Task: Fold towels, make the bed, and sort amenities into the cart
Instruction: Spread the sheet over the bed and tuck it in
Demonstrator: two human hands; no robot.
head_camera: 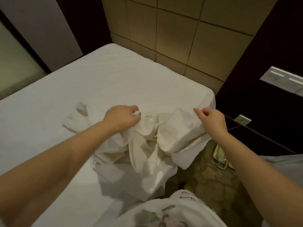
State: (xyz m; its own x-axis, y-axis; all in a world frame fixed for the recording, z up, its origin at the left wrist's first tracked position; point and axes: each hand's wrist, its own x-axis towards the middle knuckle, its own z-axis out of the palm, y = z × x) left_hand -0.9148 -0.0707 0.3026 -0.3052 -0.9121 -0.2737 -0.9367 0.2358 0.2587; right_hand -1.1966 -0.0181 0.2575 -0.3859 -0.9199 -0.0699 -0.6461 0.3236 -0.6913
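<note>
The bed, covered in a smooth white fitted sheet, filled the view from 9 o'clock to the centre, with one corner reaching out toward 3 o'clock. A tan squared wall panel stood behind it at 12 o'clock. A loose white sheet lay crumpled on the bed's near edge at the centre and hung over the side toward 6 o'clock, above patterned carpet at 5 o'clock. The left hand, just toward 9 o'clock from the centre, had its fingers clamped on a bunch of the loose sheet. The right hand, at 3 o'clock from the left hand, had its fingers curled and pinching the sheet's upper edge. A cream telephone sat at 4 o'clock, and a wall socket just beyond the right hand.
</note>
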